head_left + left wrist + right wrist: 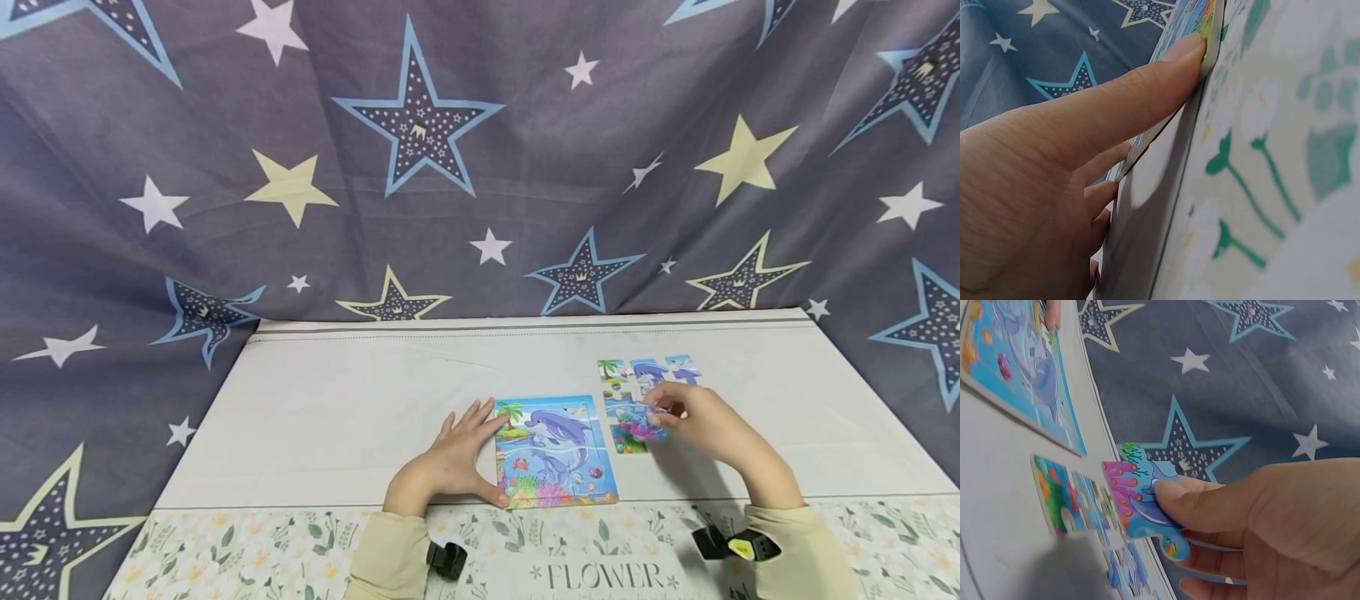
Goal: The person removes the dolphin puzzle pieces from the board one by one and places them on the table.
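Observation:
A square dolphin picture puzzle board [606, 471] lies flat on the table. My left hand [452, 458] rests at its left side with fingers spread; in the left wrist view the thumb [1141, 94] presses the board's near corner. To the right of the board, my right hand [712, 425] pinches a puzzle piece [1135, 494] between thumb and fingers. Pink coral and part of a dolphin show on that piece, which is held above the table. Close by the right hand lie several loose puzzle pieces [611, 372], set near one another in rows and partly hidden by the hand.
The white table cover [360, 400] has a floral band [262, 550] with the word FLOWER along its near edge. A dark star-patterned curtain [525, 167] hangs behind and at both sides. Dark straps with small devices [738, 546] sit at both wrists.

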